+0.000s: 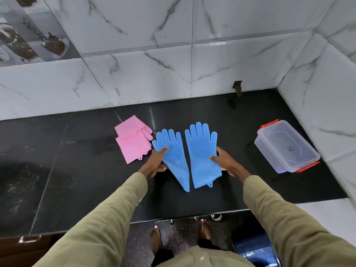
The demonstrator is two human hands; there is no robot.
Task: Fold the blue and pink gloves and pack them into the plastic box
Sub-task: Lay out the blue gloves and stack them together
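Two blue gloves are spread out side by side over the black counter, fingers pointing away from me. My left hand point(156, 161) grips the left blue glove point(173, 155) at its palm, thumb on top. My right hand point(224, 160) grips the right blue glove point(202, 151) at its right edge, thumb on top. Two pink gloves point(133, 141) lie folded and overlapping on the counter to the left of the blue ones. The clear plastic box point(285, 145) with orange clips stands at the right, nothing visible inside it.
The black stone counter point(77, 160) runs along a marble-tiled wall point(134, 74), with a side wall close behind the box at the right. The counter's front edge is near my body; my bare feet and a blue object show on the floor below.
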